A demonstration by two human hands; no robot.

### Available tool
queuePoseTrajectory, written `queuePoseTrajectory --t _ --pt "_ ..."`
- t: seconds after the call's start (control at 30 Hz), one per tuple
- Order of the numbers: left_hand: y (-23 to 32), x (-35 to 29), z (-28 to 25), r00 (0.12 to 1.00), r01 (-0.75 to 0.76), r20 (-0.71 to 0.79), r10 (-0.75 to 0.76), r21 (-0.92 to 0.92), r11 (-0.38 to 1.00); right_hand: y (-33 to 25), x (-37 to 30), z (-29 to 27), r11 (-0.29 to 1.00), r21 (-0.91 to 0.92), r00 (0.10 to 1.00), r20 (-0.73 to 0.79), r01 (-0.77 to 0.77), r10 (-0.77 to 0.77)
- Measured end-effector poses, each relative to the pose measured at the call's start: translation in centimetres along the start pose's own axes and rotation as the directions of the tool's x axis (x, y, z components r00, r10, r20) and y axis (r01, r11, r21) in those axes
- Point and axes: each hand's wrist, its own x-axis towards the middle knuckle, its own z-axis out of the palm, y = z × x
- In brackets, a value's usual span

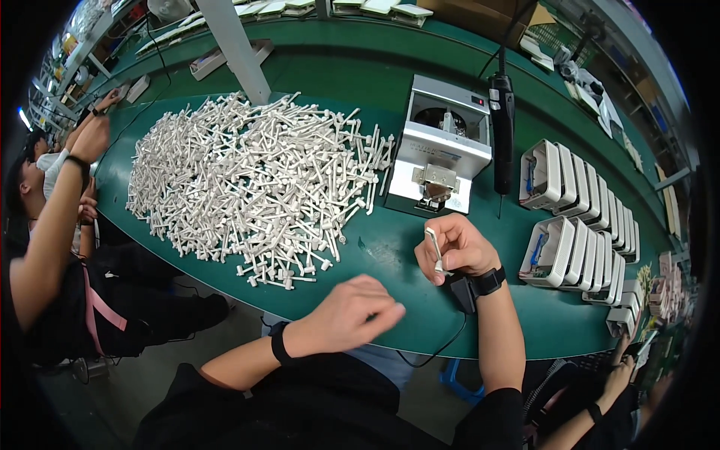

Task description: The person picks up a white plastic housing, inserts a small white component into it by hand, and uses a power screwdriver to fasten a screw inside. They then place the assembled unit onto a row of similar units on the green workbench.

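Note:
Above the near part of the green table, my right hand [463, 247] pinches a slim white plastic stick part [436, 250] between thumb and fingers. The part stands nearly upright, its wider end low by the thumb. My left hand [349, 315] is curled at the near table edge, thumb pointing right; its palm faces away, so anything inside is hidden. To its upper left spreads a large heap of similar white stick parts [247, 180]. Just beyond my right hand stands a grey and white screw feeder [442, 142], a dark round bowl in its top.
A black electric screwdriver [502, 135] hangs bit-down right of the feeder. Two rows of white plastic housings [551, 255] stand farther right. A grey post [236, 52] rises behind the heap. Co-workers' arms [64, 195] show at the left and lower right. A black cable [439, 349] hangs below my right wrist.

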Motion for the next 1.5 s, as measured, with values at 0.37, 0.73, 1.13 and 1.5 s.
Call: queuePoseTrajectory --t 0.37,0.73,1.13,1.5 --pt "0.6 0.2 5.3 0.804 -0.199 -0.397 0.443 0.522 0.829 0.3 0.5 0.4 0.999 -0.026 0.996 -0.089 -0.027 0.025" --pt "-0.6 0.0 2.3 0.783 -0.101 -0.459 0.421 0.573 0.813 0.4 0.4 0.0 0.989 -0.111 0.981 -0.175 -0.098 0.078" --pt "3.6 -5.5 -8.4 0.816 -0.308 -0.43 0.388 0.245 0.919 0.2 1.2 0.3 0.961 -0.166 0.96 -0.21 -0.22 0.183" --pt "-7.0 7.2 -34.9 0.52 0.574 -0.854 -0.017 0.335 0.747 0.2 1.4 0.5 0.952 -0.156 0.95 -0.213 -0.263 0.227"
